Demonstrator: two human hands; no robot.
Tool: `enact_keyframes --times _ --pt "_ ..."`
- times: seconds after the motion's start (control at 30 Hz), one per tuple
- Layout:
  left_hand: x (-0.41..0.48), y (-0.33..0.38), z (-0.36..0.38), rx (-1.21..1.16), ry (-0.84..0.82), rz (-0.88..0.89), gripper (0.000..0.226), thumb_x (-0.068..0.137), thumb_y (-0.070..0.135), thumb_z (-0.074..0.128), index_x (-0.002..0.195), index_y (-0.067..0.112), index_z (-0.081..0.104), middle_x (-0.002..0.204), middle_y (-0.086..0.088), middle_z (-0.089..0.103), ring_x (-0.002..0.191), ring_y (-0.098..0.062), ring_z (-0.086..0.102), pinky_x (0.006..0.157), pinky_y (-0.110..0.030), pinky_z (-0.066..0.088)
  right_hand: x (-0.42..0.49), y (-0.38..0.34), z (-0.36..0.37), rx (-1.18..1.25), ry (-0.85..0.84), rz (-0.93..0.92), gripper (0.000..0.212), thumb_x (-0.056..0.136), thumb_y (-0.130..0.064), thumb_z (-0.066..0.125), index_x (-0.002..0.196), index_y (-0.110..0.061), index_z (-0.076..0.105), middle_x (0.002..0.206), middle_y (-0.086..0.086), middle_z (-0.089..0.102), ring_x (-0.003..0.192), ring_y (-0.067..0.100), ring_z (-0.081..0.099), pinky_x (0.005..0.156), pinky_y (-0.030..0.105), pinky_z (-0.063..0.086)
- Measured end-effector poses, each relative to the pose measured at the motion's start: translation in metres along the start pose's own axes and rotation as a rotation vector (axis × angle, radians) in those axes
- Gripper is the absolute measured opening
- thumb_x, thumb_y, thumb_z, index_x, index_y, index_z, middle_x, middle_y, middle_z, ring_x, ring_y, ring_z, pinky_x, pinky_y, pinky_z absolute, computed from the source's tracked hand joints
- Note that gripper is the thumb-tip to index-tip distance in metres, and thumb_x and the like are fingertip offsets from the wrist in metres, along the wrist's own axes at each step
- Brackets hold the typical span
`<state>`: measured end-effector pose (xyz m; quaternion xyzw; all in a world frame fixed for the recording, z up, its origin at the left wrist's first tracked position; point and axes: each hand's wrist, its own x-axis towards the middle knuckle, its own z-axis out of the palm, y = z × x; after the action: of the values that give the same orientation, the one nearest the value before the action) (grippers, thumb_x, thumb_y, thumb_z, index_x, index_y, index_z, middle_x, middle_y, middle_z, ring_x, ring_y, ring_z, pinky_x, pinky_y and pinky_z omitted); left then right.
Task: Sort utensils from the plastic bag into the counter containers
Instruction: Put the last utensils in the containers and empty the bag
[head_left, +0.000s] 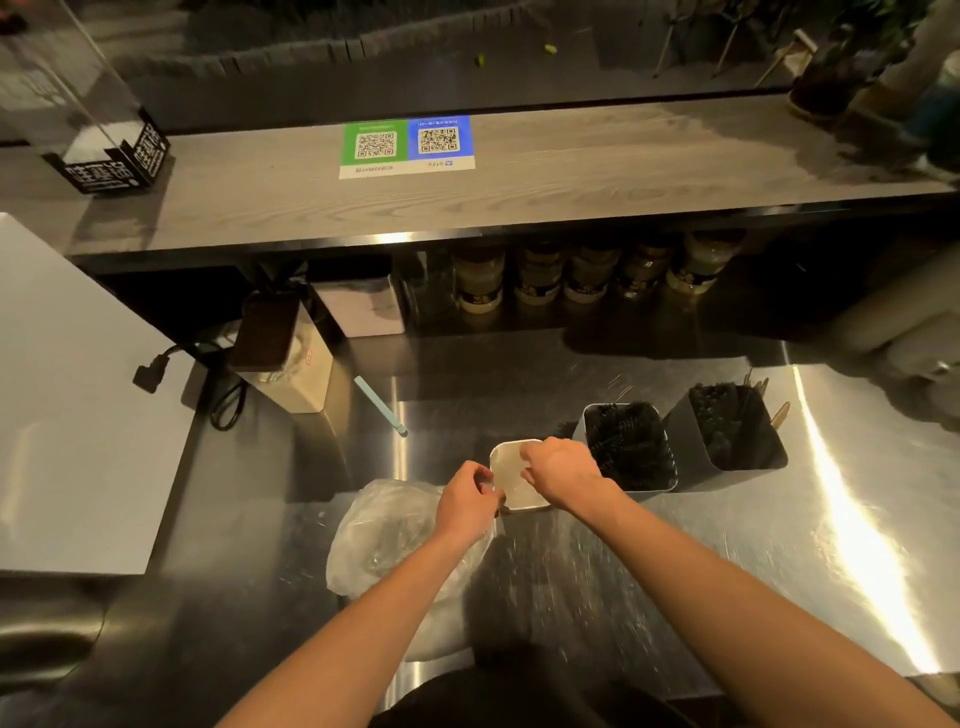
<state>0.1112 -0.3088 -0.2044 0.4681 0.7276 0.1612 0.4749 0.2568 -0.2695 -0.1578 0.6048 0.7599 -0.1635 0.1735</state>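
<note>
Both hands are out over the steel counter (753, 545), meeting at a small white tub (511, 470) that sits just left of the bins. The right hand (563, 473) is curled over the tub's right rim and grips it. The left hand (467, 499) has its fingers curled in with the tips bunched right at the tub's left rim. I honestly can't tell if it's pinching the rim itself or some clear bit next to it.

The bag (384, 535) is crumpled on the counter just left of and under the left wrist, partly hidden by that forearm. It's see-through and blurry, so what's inside isn't readable.

Two metal bins stand side by side to the right of the tub, the near bin (631, 415) just beside the right hand and the far bin (727, 457) touching or nearly touching it. Both are stuffed with black utensils (634, 452); a few wooden-looking sticks (779, 415) poke out of the far one.

Other stuff: a pale blue straw (379, 405) lies loose on the counter further back, there's a carton (298, 374) behind it, a row of jars (571, 275) under the wooden shelf (571, 176), and a QR sticker (408, 145) on top of it.
</note>
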Motion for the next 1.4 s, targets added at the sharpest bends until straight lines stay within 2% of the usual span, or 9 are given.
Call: enact_keyframes --times 0.23,0.37,0.57,0.7,0.8,0.87,1.07,1.23,1.4 --pt "-0.009 0.0 -0.016 -0.04 0.059 0.132 0.014 0.096 0.022 0.066 0.104 0.029 0.057 0.092 0.011 0.064 0.086 -0.014 0.067 0.083 -0.037 0.061 -0.011 -0.007 -0.002 0.241 0.191 0.054 0.025 0.102 -0.032 0.044 0.121 -0.023 0.058 0.108 0.006 0.072 0.096 0.031 0.067 0.081 0.04 0.055" --pt "-0.022 -0.012 -0.04 -0.053 0.104 0.212 0.004 0.098 0.03 0.062 0.101 0.032 0.059 0.092 0.012 0.067 0.085 -0.013 0.067 0.079 -0.034 0.06 -0.019 -0.044 -0.002 0.42 0.241 -0.044 0.024 0.102 -0.034 0.047 0.117 -0.023 0.062 0.105 0.005 0.073 0.098 0.027 0.067 0.084 0.039 0.053" --pt "-0.043 -0.057 -0.083 0.099 0.289 0.243 0.001 0.095 0.028 0.063 0.095 0.029 0.063 0.088 0.014 0.065 0.08 -0.007 0.062 0.068 -0.018 0.046 -0.023 -0.111 0.028 0.566 0.161 -0.137 0.024 0.102 -0.032 0.046 0.116 -0.022 0.063 0.109 0.003 0.073 0.098 0.026 0.066 0.081 0.034 0.05" --pt "-0.042 -0.099 -0.098 0.351 0.483 0.235 0.04 0.083 0.029 0.075 0.119 0.024 0.059 0.119 0.005 0.052 0.108 -0.014 0.052 0.098 -0.033 0.043 -0.017 -0.13 0.052 0.422 -0.023 -0.186 0.027 0.098 -0.027 0.048 0.118 -0.021 0.064 0.122 0.003 0.067 0.11 0.025 0.061 0.088 0.033 0.045" --pt "-0.035 -0.122 -0.101 0.378 0.367 0.042 0.079 0.085 0.044 0.073 0.15 0.02 0.035 0.149 -0.006 0.036 0.137 -0.024 0.04 0.112 -0.041 0.036 -0.012 -0.134 0.066 0.248 -0.101 -0.181 0.038 0.095 -0.029 0.051 0.132 -0.02 0.057 0.131 0.007 0.056 0.119 0.027 0.056 0.097 0.036 0.044" --pt "-0.029 -0.132 -0.099 0.384 0.254 -0.075 0.085 0.088 0.045 0.069 0.155 0.017 0.025 0.153 -0.008 0.033 0.14 -0.026 0.038 0.114 -0.039 0.032 -0.009 -0.135 0.073 0.174 -0.119 -0.154 0.044 0.094 -0.031 0.054 0.135 -0.016 0.051 0.13 0.011 0.053 0.117 0.031 0.055 0.097 0.04 0.045" --pt "-0.015 -0.144 -0.093 0.373 0.184 -0.092 0.032 0.097 0.032 0.056 0.12 0.01 0.062 0.123 -0.011 0.059 0.117 -0.03 0.056 0.095 -0.038 0.042 -0.008 -0.144 0.085 0.134 -0.149 -0.179 0.062 0.088 -0.043 0.065 0.141 -0.017 0.046 0.138 0.012 0.047 0.124 0.03 0.049 0.106 0.038 0.041" --pt "-0.013 -0.14 -0.097 -0.261 0.177 -0.219 0.014 0.097 0.018 0.048 0.094 0.01 0.059 0.092 -0.007 0.064 0.093 -0.033 0.06 0.076 -0.037 0.047 -0.012 -0.152 0.099 0.041 -0.154 -0.216 0.066 0.091 -0.034 0.062 0.148 -0.015 0.035 0.145 0.014 0.046 0.131 0.03 0.046 0.111 0.039 0.035" --pt "-0.016 -0.14 -0.108 -0.256 0.113 -0.218 0.02 0.095 0.019 0.057 0.115 0.016 0.052 0.097 0.003 0.058 0.088 -0.015 0.056 0.072 -0.03 0.046 -0.013 -0.144 0.107 0.045 -0.132 -0.325 0.06 0.098 -0.036 0.055 0.151 -0.017 0.035 0.154 0.01 0.038 0.139 0.03 0.039 0.118 0.039 0.028"
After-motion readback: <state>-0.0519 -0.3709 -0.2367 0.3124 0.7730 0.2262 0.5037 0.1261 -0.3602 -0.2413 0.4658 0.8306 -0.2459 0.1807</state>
